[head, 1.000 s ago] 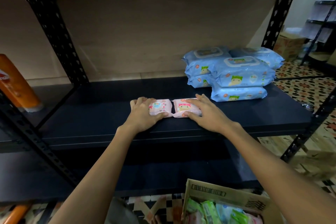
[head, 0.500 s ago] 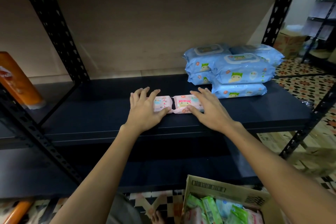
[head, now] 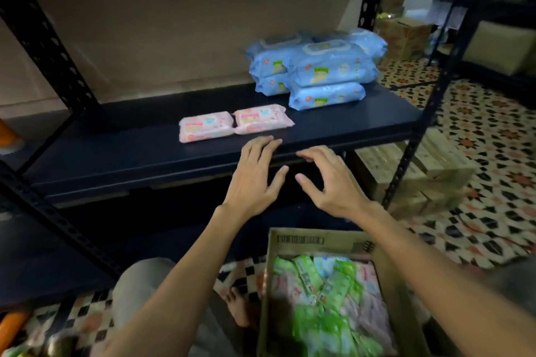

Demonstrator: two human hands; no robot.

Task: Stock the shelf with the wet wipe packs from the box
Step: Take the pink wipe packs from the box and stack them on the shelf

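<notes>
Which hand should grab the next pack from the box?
Probably the right hand. Both hands are empty, but the right one hangs more directly above the box of packs, while the left hand sits further toward its left edge.

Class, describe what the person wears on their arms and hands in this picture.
Nothing shows on either: the left hand and the right hand are bare, with no gloves, rings, watch or bands visible. Both forearms are bare, with no sleeve in view.

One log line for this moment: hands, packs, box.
left hand: open, empty | right hand: open, empty | two pink wet wipe packs: side by side on black shelf | cardboard box: packs remain
</notes>
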